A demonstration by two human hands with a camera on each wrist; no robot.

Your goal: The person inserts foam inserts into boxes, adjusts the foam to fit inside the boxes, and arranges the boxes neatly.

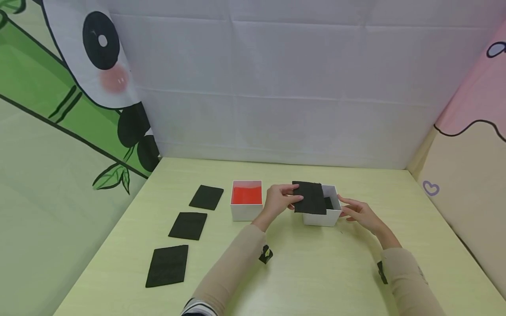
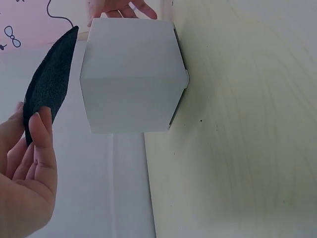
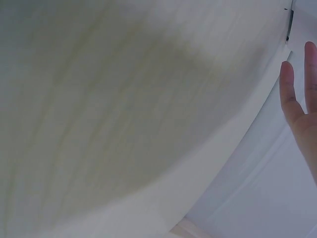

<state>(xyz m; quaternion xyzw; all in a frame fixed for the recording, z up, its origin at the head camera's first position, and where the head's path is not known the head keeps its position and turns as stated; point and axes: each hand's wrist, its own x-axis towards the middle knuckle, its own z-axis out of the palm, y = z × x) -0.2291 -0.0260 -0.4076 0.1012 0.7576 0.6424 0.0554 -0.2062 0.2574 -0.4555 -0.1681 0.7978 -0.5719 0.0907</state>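
Observation:
My left hand (image 1: 278, 200) pinches a black cloth square (image 1: 310, 197) by its left edge, thumb on top. The cloth is held over a white open-topped box (image 1: 321, 220) and covers much of its opening from the head camera. Inside that box, a piece of black material (image 1: 328, 202) shows past the cloth. In the left wrist view the cloth (image 2: 52, 74) bends slightly beside the box (image 2: 131, 74). At the box's right side is my right hand (image 1: 365, 217), its fingertips right at the wall. The right wrist view catches extended fingers (image 3: 287, 84) of this hand.
Another white box (image 1: 247, 213), with a flat red piece (image 1: 247, 195) inside, stands left of the first. Three more black squares lie on the table (image 1: 316, 272) in a column: far (image 1: 206, 197), middle (image 1: 187, 226) and near (image 1: 167, 266). A pale cloth wall (image 1: 276, 87) rises behind.

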